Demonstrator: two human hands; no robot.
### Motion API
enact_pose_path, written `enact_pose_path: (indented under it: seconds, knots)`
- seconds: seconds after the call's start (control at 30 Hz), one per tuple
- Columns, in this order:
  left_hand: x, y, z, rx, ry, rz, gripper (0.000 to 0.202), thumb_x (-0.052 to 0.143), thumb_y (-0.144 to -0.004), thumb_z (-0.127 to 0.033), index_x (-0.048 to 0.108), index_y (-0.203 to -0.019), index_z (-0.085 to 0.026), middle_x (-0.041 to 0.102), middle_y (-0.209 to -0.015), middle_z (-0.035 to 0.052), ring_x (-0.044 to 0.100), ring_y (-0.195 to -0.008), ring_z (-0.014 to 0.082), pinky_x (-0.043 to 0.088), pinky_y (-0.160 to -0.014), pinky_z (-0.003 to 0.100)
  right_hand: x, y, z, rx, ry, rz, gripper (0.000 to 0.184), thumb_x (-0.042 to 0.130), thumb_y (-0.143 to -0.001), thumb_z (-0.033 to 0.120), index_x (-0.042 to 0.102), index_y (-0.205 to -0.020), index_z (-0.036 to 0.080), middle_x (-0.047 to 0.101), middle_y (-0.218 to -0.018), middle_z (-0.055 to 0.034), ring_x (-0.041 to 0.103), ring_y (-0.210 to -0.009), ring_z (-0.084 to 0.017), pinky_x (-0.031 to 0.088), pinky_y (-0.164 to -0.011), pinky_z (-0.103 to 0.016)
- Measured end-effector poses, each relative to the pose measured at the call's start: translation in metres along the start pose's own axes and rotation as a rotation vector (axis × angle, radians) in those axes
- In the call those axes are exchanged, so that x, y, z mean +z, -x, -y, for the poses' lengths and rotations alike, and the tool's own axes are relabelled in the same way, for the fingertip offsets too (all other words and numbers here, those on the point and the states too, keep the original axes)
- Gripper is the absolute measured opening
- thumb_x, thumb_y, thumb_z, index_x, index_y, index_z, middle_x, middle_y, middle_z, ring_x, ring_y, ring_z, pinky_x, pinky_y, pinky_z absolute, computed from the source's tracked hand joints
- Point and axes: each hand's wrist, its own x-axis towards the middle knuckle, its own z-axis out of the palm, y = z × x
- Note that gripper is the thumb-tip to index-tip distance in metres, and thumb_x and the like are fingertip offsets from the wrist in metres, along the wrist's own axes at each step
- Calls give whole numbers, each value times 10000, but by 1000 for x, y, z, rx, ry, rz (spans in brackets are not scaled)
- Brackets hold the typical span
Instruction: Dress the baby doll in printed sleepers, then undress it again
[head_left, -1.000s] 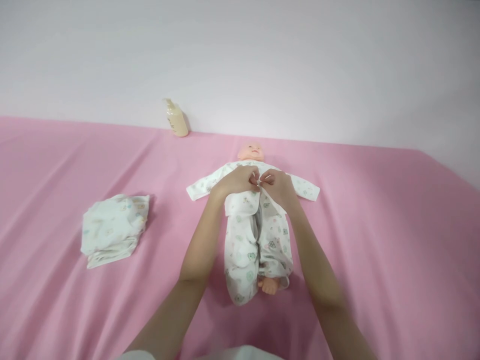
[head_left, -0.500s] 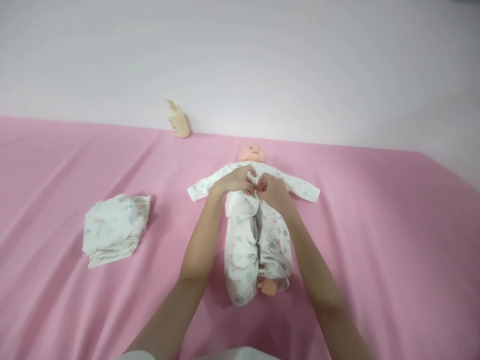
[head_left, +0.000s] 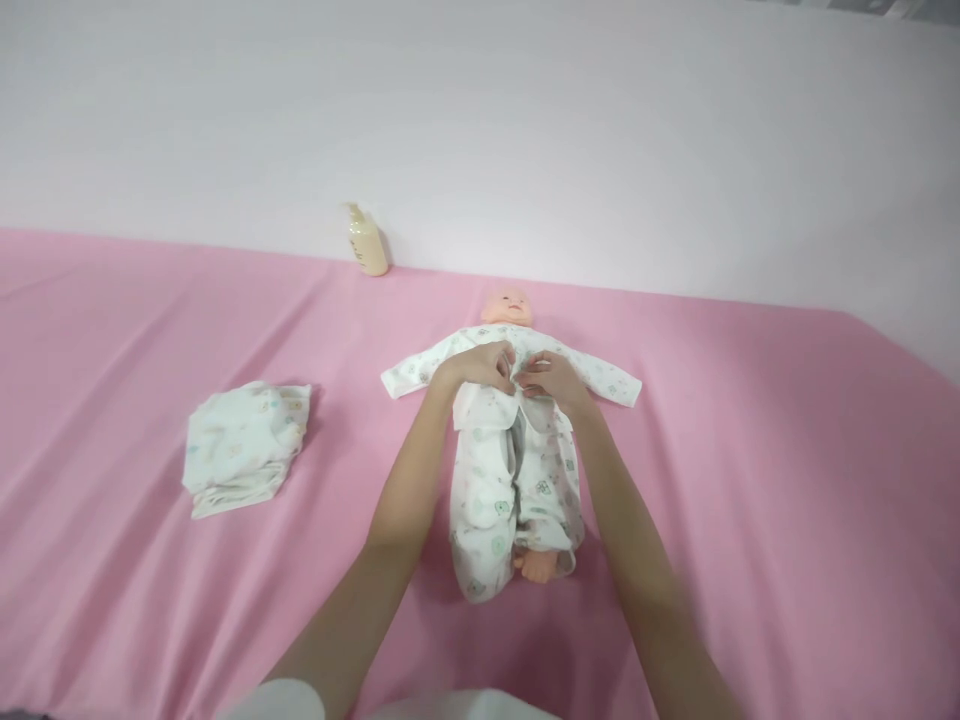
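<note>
The right hand (head_left: 553, 379) is uncurled further; grip by it or the left hand (head_left: 480, 366) cannot be told. The clothed doll (head_left: 487, 455) is laid twelve-to-six o'clock, head (head_left: 508, 307) at twelve.

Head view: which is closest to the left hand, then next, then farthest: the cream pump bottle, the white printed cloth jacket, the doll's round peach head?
1. White printed cloth jacket: right under the left hand.
2. Doll's round peach head: just beyond the hand.
3. Cream pump bottle: back left, by the pale wall.
</note>
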Motion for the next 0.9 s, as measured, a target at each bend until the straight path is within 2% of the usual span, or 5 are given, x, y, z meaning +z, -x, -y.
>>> enact_pose_path:
  seconds: [0.13, 0.23, 0.5, 0.67, 0.9]
  knots:
    - [21, 21, -15, -111, -408, -198, 317, 623, -694, -327, 481, -945, -196, 628, -858, 23, 601, -757, 192, 398, -598, 263, 4, 19, -15, -193, 204, -207, 298, 718, -600, 331, 512, -761, 189, 612, -696, 12, 582, -575, -126, 523, -548, -280]
    - [43, 60, -21, -172, -653, -275, 339, 428, -844, -479, 505, -942, -163, 638, -884, 84, 608, -789, 242, 375, -591, 294, -1, 70, -28, -343, 511, -339, 277, 608, -732, 404, 557, -882, 176, 622, -929, -66, 617, -776, -181, 530, -721, -358]
    - [118, 167, -18, -226, -645, -37, 715, 203, -802, -757, 590, -784, -157, 660, -748, 104, 625, -665, 248, 379, -544, 311, 27, 237, -93, -322, 1030, -227, 562, 580, -810, 432, 459, -1315, 218, 443, -1364, -160, 479, -1213, -328, 491, -878, -450]
    - [155, 168, -21, -347, -708, -155, 663, 342, -784, -715, 628, -851, -120, 679, -876, 162, 651, -808, 306, 421, -598, 336, 50, 244, -117, -385, 1082, -412, 349, 540, -805, 171, 600, -1148, 202, 442, -1354, -168, 498, -1185, -322, 494, -868, -430]
    - [170, 186, -21, -300, -553, -340, 365, 410, -854, -504, 564, -857, -174, 665, -872, 74, 631, -787, 226, 380, -598, 294, 51, 255, -115, -415, 877, -474, 234, 558, -746, 167, 612, -970, 210, 499, -1305, -118, 591, -1051, -253, 523, -781, -359]
